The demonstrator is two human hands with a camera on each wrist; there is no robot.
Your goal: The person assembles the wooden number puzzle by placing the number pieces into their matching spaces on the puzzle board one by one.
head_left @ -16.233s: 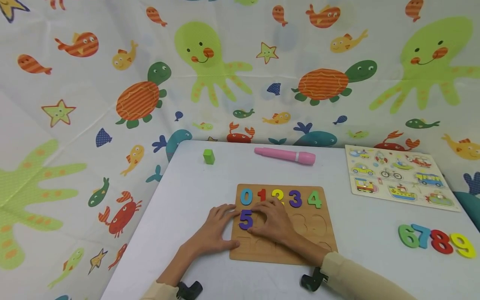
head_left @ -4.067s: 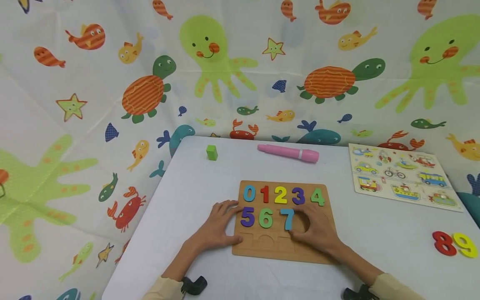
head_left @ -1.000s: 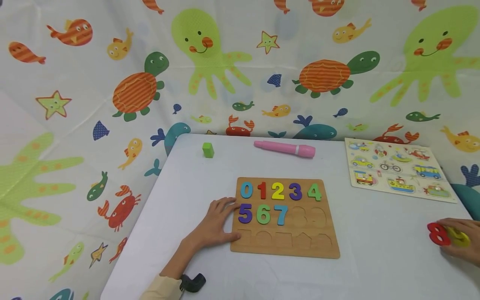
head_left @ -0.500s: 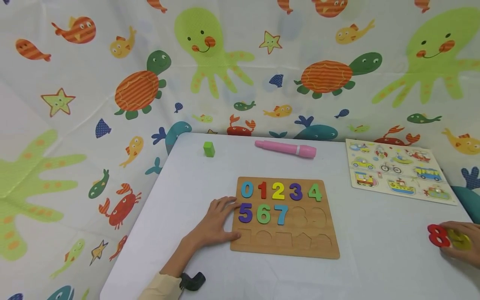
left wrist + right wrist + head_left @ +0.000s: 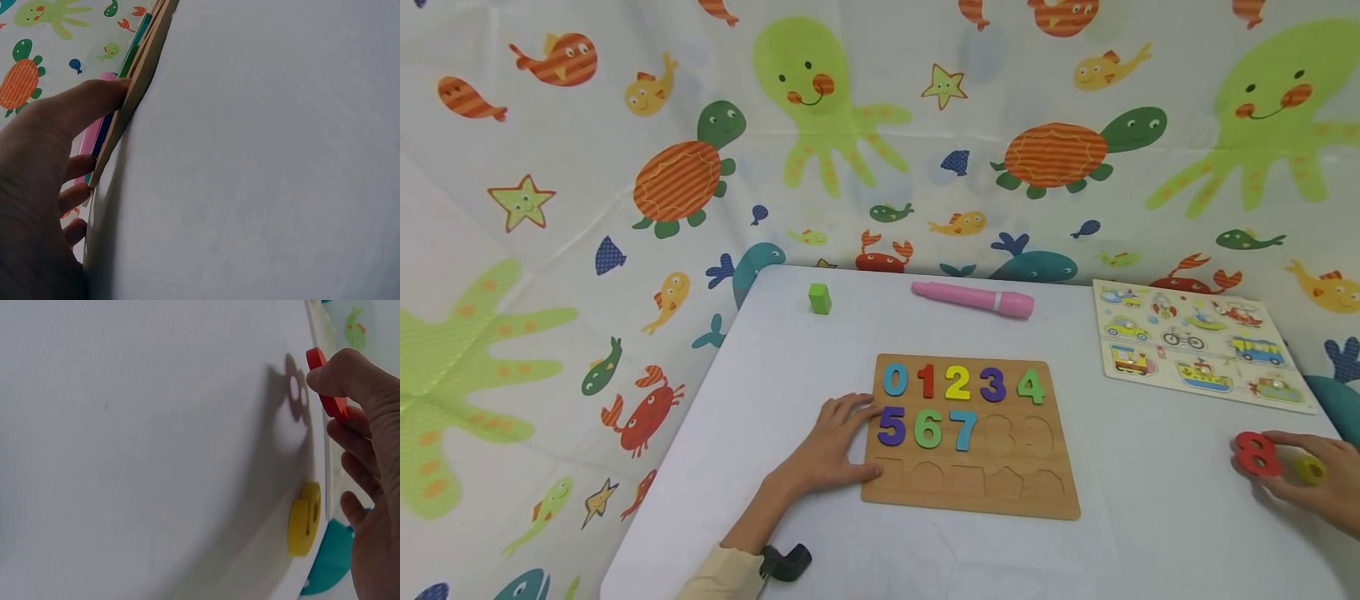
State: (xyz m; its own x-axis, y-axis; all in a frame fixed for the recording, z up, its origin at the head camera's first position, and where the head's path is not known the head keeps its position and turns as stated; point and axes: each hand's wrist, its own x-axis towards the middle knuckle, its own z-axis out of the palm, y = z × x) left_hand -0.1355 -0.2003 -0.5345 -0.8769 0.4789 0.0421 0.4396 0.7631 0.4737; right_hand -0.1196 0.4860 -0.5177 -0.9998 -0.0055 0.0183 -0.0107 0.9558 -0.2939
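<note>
My left hand (image 5: 829, 450) rests against the left edge of a wooden number board (image 5: 1037, 496), thumb and fingertips touching it. The left wrist view shows the thumb on the board's edge. Seated in the board are coloured numbers 0 to 7, including a light blue 7 (image 5: 962, 429). Bare recesses show to the right of the 7 and along the bottom row. At the far right, my right hand (image 5: 1321, 479) pinches a red number 8 (image 5: 1257, 454) between thumb and fingers. The 8 is above the table, its shadow apart from it. A yellow number 9 (image 5: 300, 528) lies below, partly hidden in the head view.
A vehicle picture puzzle (image 5: 1202, 346) lies at the back right. Along the back are a pink marker-shaped thing (image 5: 972, 298) and a small green block (image 5: 820, 298). Behind the white table (image 5: 1150, 467) hangs a sea-animal cloth (image 5: 880, 108).
The red 8 has come up off the table and moved slightly left in my right hand, away from the yellow 9. My left hand stays at the board. Earlier, the 5, 6 and 7 went in.
</note>
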